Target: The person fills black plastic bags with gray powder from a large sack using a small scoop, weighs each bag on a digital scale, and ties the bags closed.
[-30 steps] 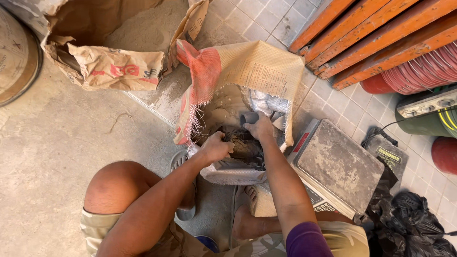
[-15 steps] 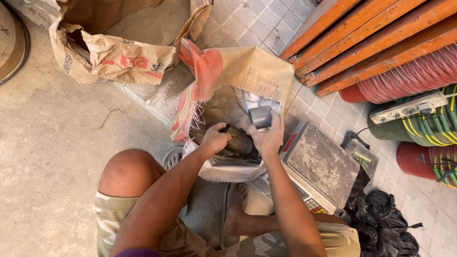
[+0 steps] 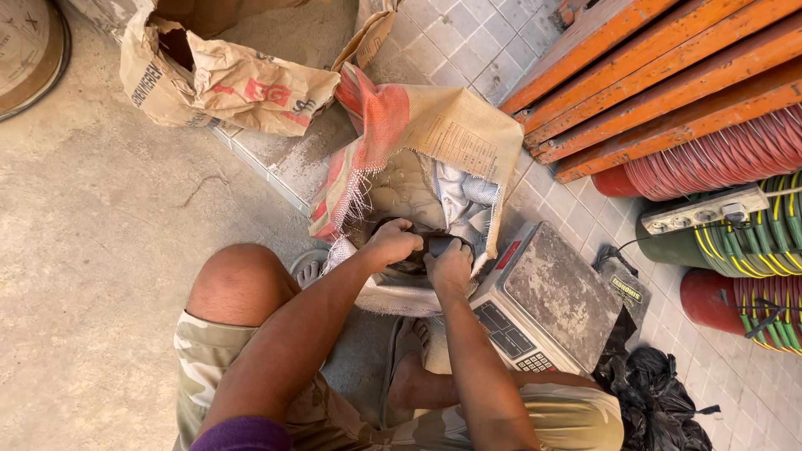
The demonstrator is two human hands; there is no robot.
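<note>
Head view: person crouched on a dusty floor, both hands down at the mouth of a sack.
Left hand [image 3: 393, 244]: curled into a fist on a dark lump [image 3: 415, 255] at the sack opening; what the fingers enclose is hidden by the knuckles.
Right hand [image 3: 451, 263]: just beside the left hand, fingers folded over a small grey object [image 3: 440, 243]; whether it is gripped or only covered, I cannot tell.
Woven sack [image 3: 434, 142]: tan with an orange-red panel, mouth folded back, directly beyond both hands; pale inner liner shows past the right hand.
Dark lump: inside the sack mouth, between and under the two hands, touching both.
Digital scale [image 3: 560, 292]: just to the outer side of the right hand, dusty platform, keypad near the forearm.
Torn paper bag [image 3: 225, 79]: well beyond the left hand, lying open on the floor.
Black plastic bag [image 3: 660, 401]: beyond the scale, well apart from the right hand.
Orange planks [image 3: 668, 75]: far beyond the right hand, stacked slantwise.
</note>
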